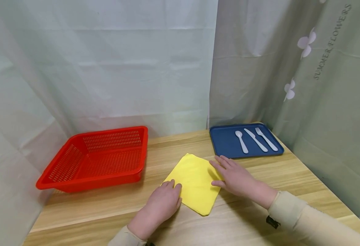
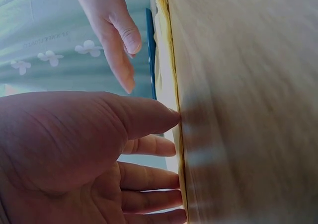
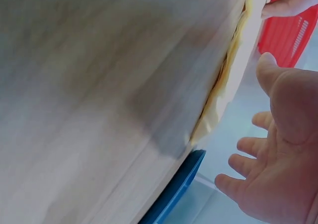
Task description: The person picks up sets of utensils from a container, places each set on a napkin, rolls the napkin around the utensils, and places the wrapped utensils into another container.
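Observation:
A yellow folded cloth (image 1: 195, 182) lies flat on the wooden table, turned like a diamond, its layered edge (image 2: 174, 75) showing in the left wrist view. At its near left side, my left hand (image 1: 165, 199) rests its fingertips on the cloth's edge, thumb (image 2: 159, 115) against the border and fingers reaching over the top. My right hand (image 1: 233, 176) is over the right corner with fingers spread. In the right wrist view that hand (image 3: 285, 149) shows its palm and loosely bent fingers, a gap between them and the cloth (image 3: 223, 80).
To the left stands a red plastic basket (image 1: 90, 182) with perforated walls. Toward the back right lies a blue tray (image 1: 226, 140) bearing a white spoon (image 1: 242, 141), knife (image 1: 256, 140) and fork (image 1: 266, 139). Pale curtains (image 1: 130, 68) hang behind and at both sides of the table (image 1: 90, 218).

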The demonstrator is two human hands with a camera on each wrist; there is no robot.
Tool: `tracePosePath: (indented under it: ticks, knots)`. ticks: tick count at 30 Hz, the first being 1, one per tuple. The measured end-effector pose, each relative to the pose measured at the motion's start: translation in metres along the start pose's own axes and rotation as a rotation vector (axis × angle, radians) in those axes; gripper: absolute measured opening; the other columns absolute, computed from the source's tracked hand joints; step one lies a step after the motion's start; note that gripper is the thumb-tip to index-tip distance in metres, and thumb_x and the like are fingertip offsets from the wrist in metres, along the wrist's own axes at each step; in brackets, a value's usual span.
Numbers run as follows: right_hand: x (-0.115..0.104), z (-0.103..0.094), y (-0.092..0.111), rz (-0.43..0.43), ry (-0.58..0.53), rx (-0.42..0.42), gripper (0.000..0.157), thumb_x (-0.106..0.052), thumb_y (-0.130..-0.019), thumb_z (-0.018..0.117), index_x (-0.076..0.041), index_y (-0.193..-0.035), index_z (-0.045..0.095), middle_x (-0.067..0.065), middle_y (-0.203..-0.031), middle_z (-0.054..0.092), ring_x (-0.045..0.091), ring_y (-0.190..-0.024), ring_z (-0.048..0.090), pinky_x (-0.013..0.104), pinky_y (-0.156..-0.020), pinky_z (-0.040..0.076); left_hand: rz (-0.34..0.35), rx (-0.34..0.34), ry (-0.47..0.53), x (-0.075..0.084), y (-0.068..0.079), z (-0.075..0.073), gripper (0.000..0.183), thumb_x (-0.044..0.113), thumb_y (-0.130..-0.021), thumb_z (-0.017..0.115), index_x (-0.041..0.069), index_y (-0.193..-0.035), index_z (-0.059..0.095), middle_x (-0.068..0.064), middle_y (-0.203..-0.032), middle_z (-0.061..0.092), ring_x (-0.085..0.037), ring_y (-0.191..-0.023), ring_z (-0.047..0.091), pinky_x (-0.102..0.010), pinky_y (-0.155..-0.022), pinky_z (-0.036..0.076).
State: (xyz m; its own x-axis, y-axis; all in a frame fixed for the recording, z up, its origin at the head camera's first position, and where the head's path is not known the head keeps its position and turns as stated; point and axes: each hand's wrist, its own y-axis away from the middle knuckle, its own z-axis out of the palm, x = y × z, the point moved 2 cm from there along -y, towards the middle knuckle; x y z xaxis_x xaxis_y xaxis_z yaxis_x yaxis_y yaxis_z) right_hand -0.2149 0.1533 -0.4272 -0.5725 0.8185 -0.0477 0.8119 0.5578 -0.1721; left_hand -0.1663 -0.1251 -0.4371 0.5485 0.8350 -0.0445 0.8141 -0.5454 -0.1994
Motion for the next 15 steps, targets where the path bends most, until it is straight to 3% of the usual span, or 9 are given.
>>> tracePosePath:
  ticks: [15]
  knots:
    - [0.024,-0.004,-0.009,0.086,0.065,0.048,0.078,-0.047,-0.106,0.072,-0.002,-0.165,0.048,0.027,-0.168,0.045,0.049,-0.155,0.042,0.066,-0.121,0.040,0.006,-0.017,-0.003,0.000,0.001,-0.003,0.034,0.024,-0.096,0.084,0.001,-0.116,0.070,-0.022,-0.117,0.072,-0.038,-0.105,0.072,-0.053,-0.086,0.063]
